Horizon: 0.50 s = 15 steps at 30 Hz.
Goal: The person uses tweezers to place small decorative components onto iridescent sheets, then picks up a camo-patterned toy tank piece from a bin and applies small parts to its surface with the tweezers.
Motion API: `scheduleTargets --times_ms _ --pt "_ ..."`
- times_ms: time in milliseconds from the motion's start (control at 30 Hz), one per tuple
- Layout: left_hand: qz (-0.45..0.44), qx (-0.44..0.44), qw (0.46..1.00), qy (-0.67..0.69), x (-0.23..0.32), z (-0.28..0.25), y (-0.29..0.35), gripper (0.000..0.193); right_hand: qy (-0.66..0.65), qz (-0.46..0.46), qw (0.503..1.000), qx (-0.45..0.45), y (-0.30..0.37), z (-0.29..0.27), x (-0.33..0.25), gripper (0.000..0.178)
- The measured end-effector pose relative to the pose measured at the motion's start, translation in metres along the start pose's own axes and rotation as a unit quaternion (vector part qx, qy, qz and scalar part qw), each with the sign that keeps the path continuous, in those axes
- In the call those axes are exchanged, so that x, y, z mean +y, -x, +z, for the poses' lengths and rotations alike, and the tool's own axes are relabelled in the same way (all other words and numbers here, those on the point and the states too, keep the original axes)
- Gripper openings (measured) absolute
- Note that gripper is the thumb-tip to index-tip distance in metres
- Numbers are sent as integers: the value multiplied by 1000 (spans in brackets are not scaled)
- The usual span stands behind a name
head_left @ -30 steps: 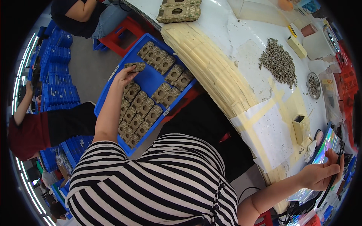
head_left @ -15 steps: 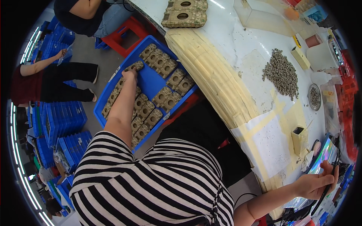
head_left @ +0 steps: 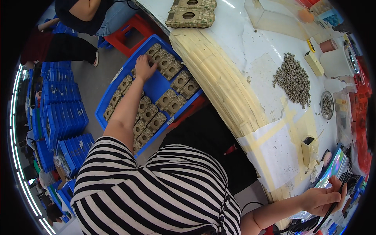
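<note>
My left hand [head_left: 145, 69] reaches into a blue tray [head_left: 105, 102], its fingers and thumb apart, beside the far row of camouflage-patterned housings [head_left: 164, 62]. Each housing has a round hole. Part of one housing shows at the hand's left side, mostly hidden by the hand. More housings [head_left: 148, 113] lie in rows along the tray's left and near sides. At the lower right, my right hand [head_left: 325, 199] is closed around thin black tweezers [head_left: 333, 207], held above the table's edge.
The white table [head_left: 235, 51] carries a pile of small metal parts [head_left: 293, 80], a round metal dish [head_left: 326, 105], a taped paper sheet [head_left: 274, 152] and two camouflage housings [head_left: 190, 15]. A red stool [head_left: 129, 37] and stacked blue crates [head_left: 64, 113] stand left; two other people are beyond.
My left hand, which gripped a camouflage housing, has let go and shifted slightly right and up, opening its fingers. My right hand moved slightly down-left. The person at far left moved up and away.
</note>
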<state>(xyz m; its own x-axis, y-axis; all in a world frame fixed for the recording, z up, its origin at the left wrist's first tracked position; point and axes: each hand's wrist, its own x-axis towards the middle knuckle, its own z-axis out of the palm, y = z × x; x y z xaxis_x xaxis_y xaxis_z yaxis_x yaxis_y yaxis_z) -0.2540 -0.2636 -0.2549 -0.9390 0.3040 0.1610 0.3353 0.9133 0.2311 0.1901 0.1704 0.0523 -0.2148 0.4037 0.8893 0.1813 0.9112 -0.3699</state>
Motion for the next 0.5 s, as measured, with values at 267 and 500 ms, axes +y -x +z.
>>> scheduleTargets --times_ms 267,500 --pt "16 -148 983 -112 30 -11 -24 54 16 11 1000 6 0 2 1 32" --pt "-8 -220 967 -131 38 -12 -43 47 3 25 1000 -19 3 1 1 32"
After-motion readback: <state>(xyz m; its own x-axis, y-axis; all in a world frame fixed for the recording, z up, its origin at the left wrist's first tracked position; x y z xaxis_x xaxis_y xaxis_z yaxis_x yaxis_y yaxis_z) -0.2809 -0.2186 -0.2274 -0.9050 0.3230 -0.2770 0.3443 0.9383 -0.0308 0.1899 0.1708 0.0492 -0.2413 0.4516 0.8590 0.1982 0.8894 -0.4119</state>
